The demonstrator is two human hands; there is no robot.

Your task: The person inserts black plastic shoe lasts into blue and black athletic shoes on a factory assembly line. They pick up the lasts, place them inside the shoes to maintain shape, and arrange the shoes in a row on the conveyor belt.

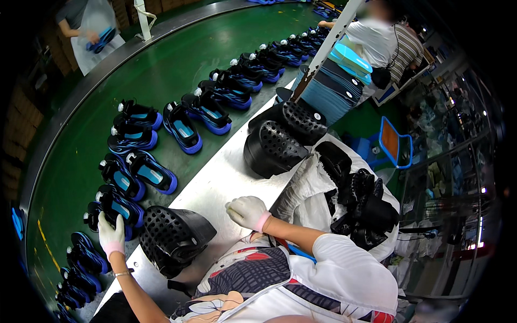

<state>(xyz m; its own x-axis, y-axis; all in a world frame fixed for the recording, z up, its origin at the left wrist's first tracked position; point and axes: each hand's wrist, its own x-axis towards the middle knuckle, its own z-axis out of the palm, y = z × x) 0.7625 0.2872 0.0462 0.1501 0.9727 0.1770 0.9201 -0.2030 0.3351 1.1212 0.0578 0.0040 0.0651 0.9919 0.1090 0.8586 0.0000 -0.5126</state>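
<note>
My left hand (112, 236), in a pale glove, reaches over the green belt beside a black and blue sneaker (121, 205). Its thumb and fingers are apart, at the sneaker's near end; whether they touch it I cannot tell. My right hand (249, 213), gloved too, is curled closed above the silver metal ledge (215, 188), with nothing visible in it. Between my hands stands a stack of black perforated toe-shaped shells (175, 234). Two similar stacks of perforated shells (274, 148) sit farther along the ledge. More sneakers (183, 129) with light blue insoles line the belt.
Right of the ledge, a white-lined container (307, 194) holds black pieces (371, 210). A white post (328, 51) rises near blue-grey stacked sheets (328, 91). Beyond is an orange and blue chair (390, 141). Other people (371, 40) work at the far right, and one person (91, 32) at the far left.
</note>
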